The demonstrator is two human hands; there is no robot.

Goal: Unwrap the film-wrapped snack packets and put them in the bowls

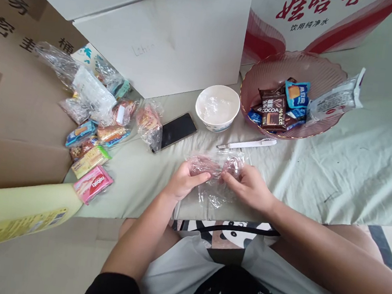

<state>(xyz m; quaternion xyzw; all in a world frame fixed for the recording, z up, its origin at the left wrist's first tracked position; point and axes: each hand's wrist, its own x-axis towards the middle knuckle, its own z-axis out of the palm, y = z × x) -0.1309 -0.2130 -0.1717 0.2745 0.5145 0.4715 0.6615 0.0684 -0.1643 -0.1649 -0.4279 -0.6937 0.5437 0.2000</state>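
Observation:
My left hand [182, 182] is closed on the left side of a clear plastic bag [216, 194] with something pinkish inside. My right hand [250, 187] pinches the same bag at its right side, thumb on top. The pinkish contents [203, 165] show through the crinkled film; their kind I cannot make out. Just beyond the hands lies a white utility knife [247, 144], its tip pointing left. A white paper bowl [215, 125] with clear film in it stands behind the knife. Left of the bowl, a black phone [178, 132] lies flat, partly under another clear bag [149, 122] with reddish contents.
A pink ribbed basin [332, 73] at the back right holds several snack packets [274, 109]. Wrapped snacks [91, 161] and plastic film are heaped at left beside a brown carton [20, 98]. White boxes [179, 41] stand behind. A pale yellow bottle [34, 199] juts in at left.

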